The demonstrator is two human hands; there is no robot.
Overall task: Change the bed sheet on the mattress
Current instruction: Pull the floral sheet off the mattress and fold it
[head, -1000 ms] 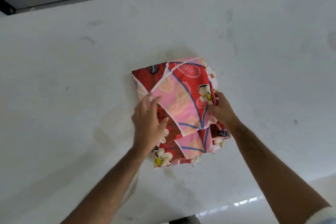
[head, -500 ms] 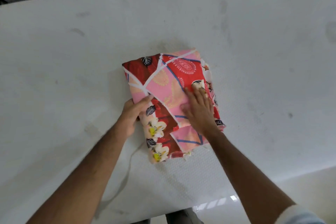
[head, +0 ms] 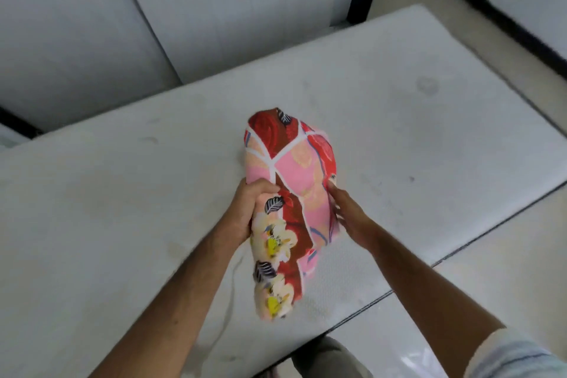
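A bare white rectangular foam mattress (head: 399, 119) is lying across the scene with no sheet on it, its surface lightly marked, and grey-white wall panels (head: 153, 15) are standing behind its far edge. Over the middle of it, toward the near edge, a folded red-and-pink floral cotton bed sheet (head: 291, 181) is being held up, still bundled, its cream-flowered end drooping toward the person. The left hand (head: 245, 208) is gripping the bundle's left side with fingers curled round the cloth; the right hand (head: 349, 218) is touching its right edge, but whether it is pinching a layer I cannot tell. The risk, as I judge it, is that the folds are opening unevenly: with only one firm grip, the loose end could slide off the near edge to the glossy floor (head: 491, 270), or the sheet could unfurl twisted.
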